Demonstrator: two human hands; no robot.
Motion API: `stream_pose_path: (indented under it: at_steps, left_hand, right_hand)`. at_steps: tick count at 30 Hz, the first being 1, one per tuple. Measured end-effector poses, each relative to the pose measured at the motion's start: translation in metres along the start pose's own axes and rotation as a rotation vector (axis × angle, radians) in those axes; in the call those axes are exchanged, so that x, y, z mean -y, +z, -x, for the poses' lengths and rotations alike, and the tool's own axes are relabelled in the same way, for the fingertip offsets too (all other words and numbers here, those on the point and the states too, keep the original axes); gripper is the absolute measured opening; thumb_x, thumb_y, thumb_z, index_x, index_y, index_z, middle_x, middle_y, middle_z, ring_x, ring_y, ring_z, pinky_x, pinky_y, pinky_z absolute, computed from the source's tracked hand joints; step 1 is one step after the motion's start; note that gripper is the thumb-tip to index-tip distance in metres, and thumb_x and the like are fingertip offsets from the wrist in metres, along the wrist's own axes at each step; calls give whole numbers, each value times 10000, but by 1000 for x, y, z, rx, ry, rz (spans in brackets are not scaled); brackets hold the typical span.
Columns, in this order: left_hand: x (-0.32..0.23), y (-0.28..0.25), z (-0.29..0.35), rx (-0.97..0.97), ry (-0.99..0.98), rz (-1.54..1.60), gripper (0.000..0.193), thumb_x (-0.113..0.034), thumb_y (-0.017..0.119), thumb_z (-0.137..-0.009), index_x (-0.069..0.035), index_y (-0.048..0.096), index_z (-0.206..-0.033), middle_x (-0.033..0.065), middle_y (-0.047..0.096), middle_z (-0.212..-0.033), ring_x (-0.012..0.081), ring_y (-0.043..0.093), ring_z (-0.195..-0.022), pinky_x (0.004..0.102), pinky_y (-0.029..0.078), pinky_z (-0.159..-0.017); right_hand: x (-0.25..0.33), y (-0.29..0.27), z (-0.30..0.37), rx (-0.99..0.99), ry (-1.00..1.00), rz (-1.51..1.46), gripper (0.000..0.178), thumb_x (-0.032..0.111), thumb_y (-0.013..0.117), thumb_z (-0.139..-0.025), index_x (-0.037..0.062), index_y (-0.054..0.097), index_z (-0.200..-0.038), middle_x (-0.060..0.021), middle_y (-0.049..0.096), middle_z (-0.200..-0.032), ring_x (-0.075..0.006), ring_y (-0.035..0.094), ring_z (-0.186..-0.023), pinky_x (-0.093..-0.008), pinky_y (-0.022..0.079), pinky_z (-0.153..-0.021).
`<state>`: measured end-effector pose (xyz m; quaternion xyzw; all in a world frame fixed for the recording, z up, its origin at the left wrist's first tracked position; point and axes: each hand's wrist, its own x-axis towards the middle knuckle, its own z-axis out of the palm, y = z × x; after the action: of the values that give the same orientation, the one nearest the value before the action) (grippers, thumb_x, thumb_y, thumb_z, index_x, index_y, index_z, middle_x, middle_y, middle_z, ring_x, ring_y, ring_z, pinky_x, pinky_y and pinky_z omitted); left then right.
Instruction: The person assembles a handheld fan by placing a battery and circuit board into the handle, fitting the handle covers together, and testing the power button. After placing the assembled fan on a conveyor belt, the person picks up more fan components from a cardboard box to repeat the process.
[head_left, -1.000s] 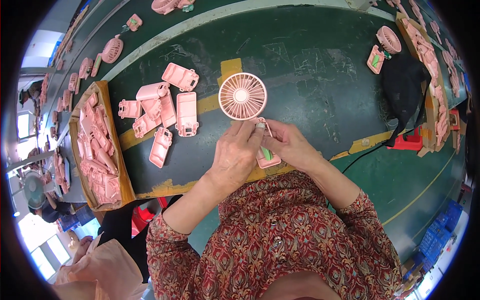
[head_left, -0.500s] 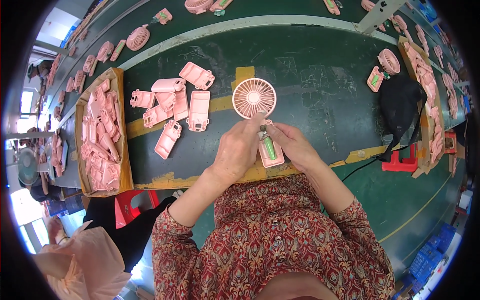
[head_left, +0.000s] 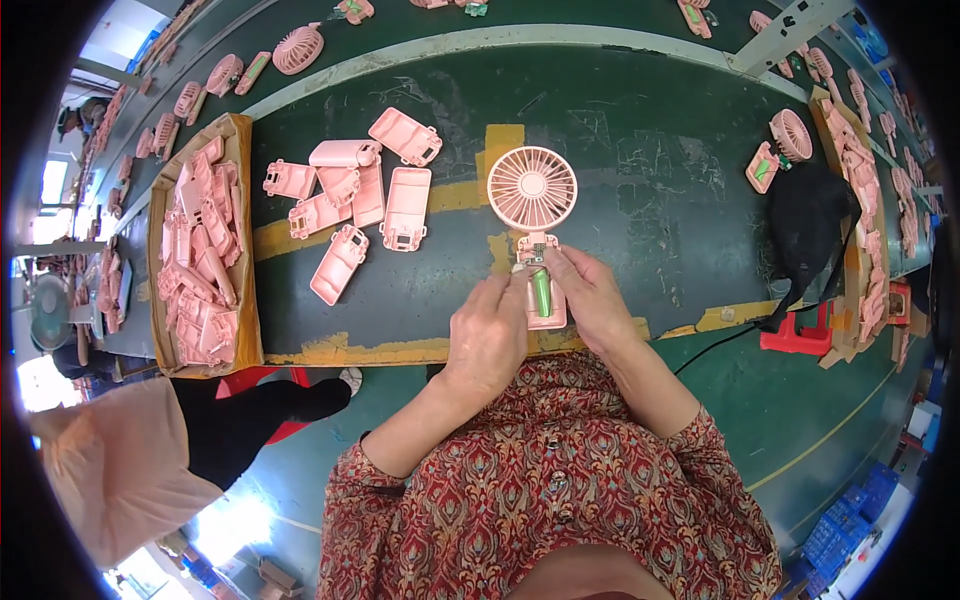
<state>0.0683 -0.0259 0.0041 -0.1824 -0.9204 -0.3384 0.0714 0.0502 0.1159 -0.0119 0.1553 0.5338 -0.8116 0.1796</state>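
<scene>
On the dark green conveyor belt [head_left: 640, 130], the cardboard tray of pink plastic shells [head_left: 200, 255] lies far left of the round pink handheld fan [head_left: 532, 190]; loose pink handle covers [head_left: 370, 200] lie just left; left hand [head_left: 487, 335] and right hand [head_left: 590, 300] pinch its open handle holding a green cylindrical battery [head_left: 541, 293].

Bare belt [head_left: 660, 180] lay open right of the fan [head_left: 532, 188], as far as the black bag [head_left: 805, 225]. Left of it, loose shells [head_left: 365, 195] and a full carton [head_left: 200, 250] crowded the way.
</scene>
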Motion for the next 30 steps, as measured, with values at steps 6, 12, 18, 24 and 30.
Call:
stream_pose_path:
  at_steps: [6,12,18,24,30]
  left_hand:
    - [-8,-13,-7,290,273,-448,281,-63,560,-671,63,561,-922,134,497,-818,263,529,-754,343,469,-655]
    - [12,-29,-27,364,409,-283,250,-82,602,-679,20,569,-904,133,539,-868,267,544,-799,355,476,-688]
    - [48,-54,-39,-162,-14,-406,349,-117,661,-760,19,559,-1065,179,557,-1046,332,551,-927,404,459,-809]
    - [78,-42,-36,-154,62,-605,280,-41,610,-760,34,541,-1021,165,532,-1017,324,518,-957,398,461,-797]
    - [60,-58,-31,-220,-196,-181,136,-32,532,-861,8,554,-989,194,593,-837,365,580,-830,421,456,-722]
  right_hand:
    - [-6,1,-1,22,-48,46,266,206,491,-959,-20,580,-1067,-9,606,-932,-44,534,-803,-199,454,-706]
    - [-6,-7,3,9,-7,4,280,189,476,-961,-31,563,-1111,-26,613,-964,-58,553,-836,-211,460,-738]
    - [-5,-16,-5,131,97,-66,362,241,465,-962,-55,510,-1166,-140,626,-1042,-192,639,-913,-299,527,-798]
    - [-5,-14,-7,167,109,-69,382,261,456,-968,-41,492,-1200,-120,614,-1073,-182,626,-952,-300,520,-823]
    - [-3,-20,-6,189,114,-78,404,279,455,-966,-40,482,-1212,-128,601,-1097,-192,607,-1000,-311,508,-862]
